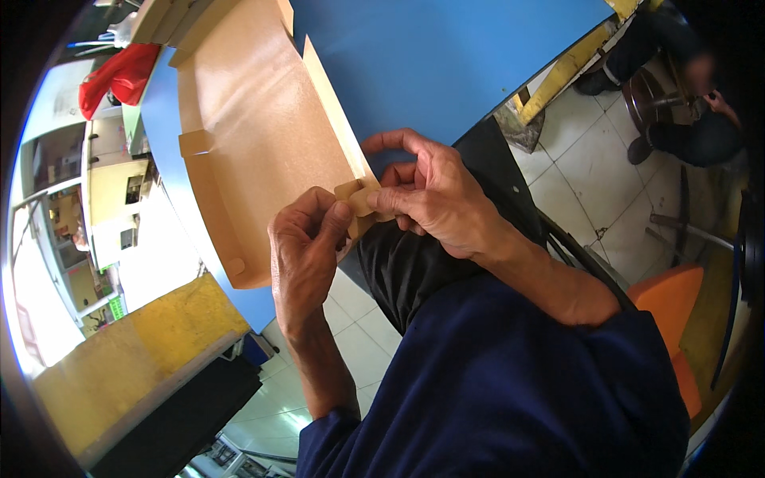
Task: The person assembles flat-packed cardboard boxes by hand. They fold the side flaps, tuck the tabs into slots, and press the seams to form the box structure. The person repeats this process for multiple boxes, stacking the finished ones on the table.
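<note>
A long, shallow brown cardboard box lies open on a blue table, its inside slightly glossy and its side walls folded up. Both hands work at its near right corner. My left hand is closed, with thumb and fingers gripping the cardboard at the end wall. Between the hands, small rounded corner tabs stick out. My right hand pinches a tab with its thumb on top, its other fingers curled outside the wall. The fingertips beneath the tabs are partly hidden.
The blue tabletop extends beyond the box to the right. At the far left lies a red bag or cloth. A yellow bench-like surface stands at lower left, an orange chair at right. Another person sits at upper right.
</note>
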